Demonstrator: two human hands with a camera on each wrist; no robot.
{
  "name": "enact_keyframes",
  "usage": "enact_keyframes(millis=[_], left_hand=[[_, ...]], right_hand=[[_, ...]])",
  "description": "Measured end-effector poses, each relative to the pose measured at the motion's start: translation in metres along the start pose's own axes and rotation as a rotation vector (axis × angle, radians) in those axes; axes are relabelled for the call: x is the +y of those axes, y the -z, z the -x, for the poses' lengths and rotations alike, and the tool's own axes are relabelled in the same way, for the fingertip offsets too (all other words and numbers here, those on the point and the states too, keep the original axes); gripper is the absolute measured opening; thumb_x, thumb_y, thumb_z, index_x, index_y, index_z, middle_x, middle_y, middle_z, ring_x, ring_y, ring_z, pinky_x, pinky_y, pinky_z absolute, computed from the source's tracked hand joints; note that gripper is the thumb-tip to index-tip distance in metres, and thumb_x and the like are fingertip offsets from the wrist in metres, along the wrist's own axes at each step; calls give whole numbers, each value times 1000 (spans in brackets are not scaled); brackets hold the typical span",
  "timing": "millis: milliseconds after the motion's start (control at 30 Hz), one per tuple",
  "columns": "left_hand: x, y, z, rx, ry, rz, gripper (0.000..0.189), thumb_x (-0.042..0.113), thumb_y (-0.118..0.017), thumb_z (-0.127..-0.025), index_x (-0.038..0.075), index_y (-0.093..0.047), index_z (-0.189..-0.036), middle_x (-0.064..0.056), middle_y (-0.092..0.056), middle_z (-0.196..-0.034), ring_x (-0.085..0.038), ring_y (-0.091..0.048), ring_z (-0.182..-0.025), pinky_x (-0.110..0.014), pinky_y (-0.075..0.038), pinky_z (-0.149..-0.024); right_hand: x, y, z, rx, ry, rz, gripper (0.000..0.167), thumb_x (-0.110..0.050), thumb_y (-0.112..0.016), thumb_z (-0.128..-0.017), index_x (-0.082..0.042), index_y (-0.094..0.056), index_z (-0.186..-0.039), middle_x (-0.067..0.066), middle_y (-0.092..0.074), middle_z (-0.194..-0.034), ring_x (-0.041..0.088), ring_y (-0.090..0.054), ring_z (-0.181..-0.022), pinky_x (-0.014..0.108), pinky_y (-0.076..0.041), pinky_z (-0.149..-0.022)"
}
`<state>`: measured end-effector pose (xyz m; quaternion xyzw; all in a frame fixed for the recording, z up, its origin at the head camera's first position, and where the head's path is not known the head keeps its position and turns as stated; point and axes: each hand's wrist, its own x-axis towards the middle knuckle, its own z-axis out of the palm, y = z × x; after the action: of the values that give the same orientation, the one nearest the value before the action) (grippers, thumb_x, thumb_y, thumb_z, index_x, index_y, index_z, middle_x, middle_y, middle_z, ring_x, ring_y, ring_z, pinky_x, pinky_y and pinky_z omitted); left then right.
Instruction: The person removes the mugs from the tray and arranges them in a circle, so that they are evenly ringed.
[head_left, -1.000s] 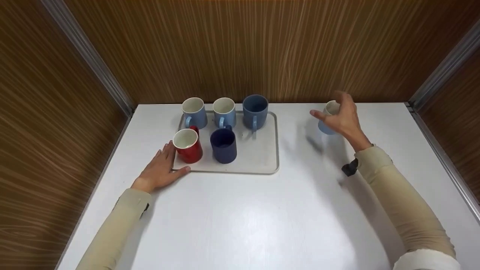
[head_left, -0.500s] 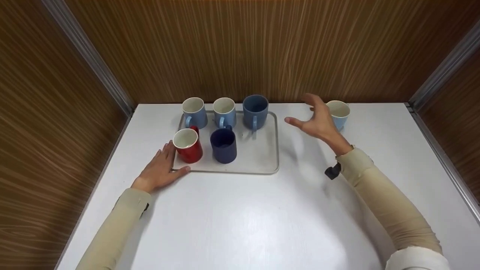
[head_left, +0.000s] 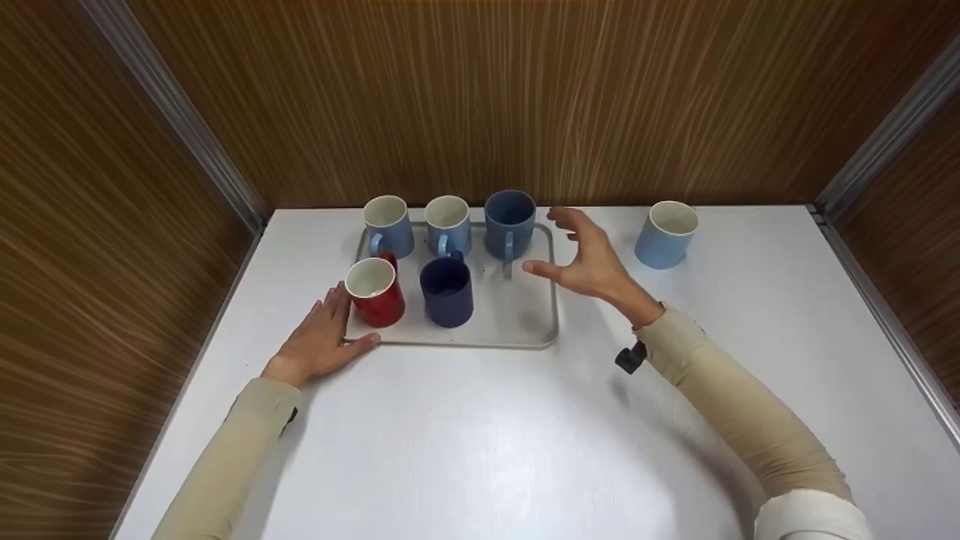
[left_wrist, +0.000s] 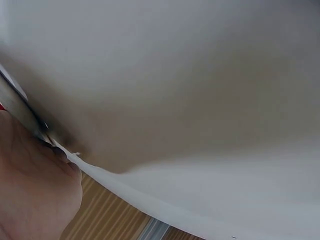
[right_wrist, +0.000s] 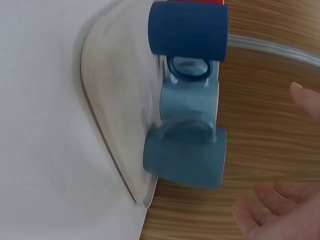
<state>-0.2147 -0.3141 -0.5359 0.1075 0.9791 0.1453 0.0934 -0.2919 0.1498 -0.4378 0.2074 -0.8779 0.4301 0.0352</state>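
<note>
Filling most of the lower view, a white table point(head_left: 465, 435) is running back to a wood-grain panel point(head_left: 480, 97). Left of its centre, a pale, round-cornered tray point(head_left: 517, 315) is lying flat and bearing five mugs. The right hand point(head_left: 594, 264) is hanging over the tray's right edge, thumb and fingers spread wide in a loose curve, gripping nothing and apparently touching nothing. The left hand point(head_left: 319, 339) is resting along the tray's left side, fingers straight, thumb lying at the near edge; it is probably steadying the tray.

My reading is that the right hand is lining up on the slate-blue mug point(head_left: 502, 237); the next move is likely calling for bringing thumb and fingers in around its wall without tipping it. That mug is standing upright at the tray's far right, showing a muted blue outside, a darker inside and a wider mouth than its neighbours. Beside it, the middle light-blue mug point(head_left: 458, 238) and the left light-blue mug point(head_left: 399, 238) are showing cream insides. Nearer, a red mug point(head_left: 382, 305) and a navy mug point(head_left: 450, 301) are standing upright. Well apart on the table, a lone light-blue mug point(head_left: 661, 246) is standing to the right. Smallest of all, the slate-blue mug's handle point(head_left: 509, 246) is pointing toward the person.
</note>
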Motion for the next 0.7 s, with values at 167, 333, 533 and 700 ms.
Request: enact_keyframes(millis=[167, 333, 533, 700], left_hand=[[0, 1, 1, -3, 3, -3, 118, 83, -43, -98, -2, -4, -170, -21, -4, -180, -41, -4, -167, -56, -7, -136], [1, 1, 0, -1, 1, -2, 118, 84, -42, -98, -2, -3, -170, -21, -4, -179, -42, -5, -167, -57, -7, -136], [1, 1, 1, 2, 1, 1, 118, 83, -43, -98, -2, -3, -170, -21, -5, -179, -42, -5, -167, -57, -8, -136], [1, 0, 1, -1, 6, 0, 117, 83, -43, -99, -1, -2, -170, -21, -4, -180, -41, -4, -167, -57, -7, -136]], right_hand=[[-7, -16, 1, -41, 49, -49, 98, -45, -91, -83, -8, -44, -160, 16, -49, -162, 35, -50, -148, 58, -44, -121], [-12, -31, 1, -70, 91, -83, 98, -40, -92, -83, -3, -43, -159, 20, -50, -160, 35, -50, -147, 56, -46, -120], [-18, -51, 1, -89, 121, -82, 97, -38, -93, -82, 0, -45, -157, 18, -52, -158, 37, -51, -146, 53, -46, -120], [-24, -67, 1, -86, 154, -111, 97, -38, -95, -79, 4, -49, -154, 21, -57, -154, 38, -55, -143, 54, -46, -120]])
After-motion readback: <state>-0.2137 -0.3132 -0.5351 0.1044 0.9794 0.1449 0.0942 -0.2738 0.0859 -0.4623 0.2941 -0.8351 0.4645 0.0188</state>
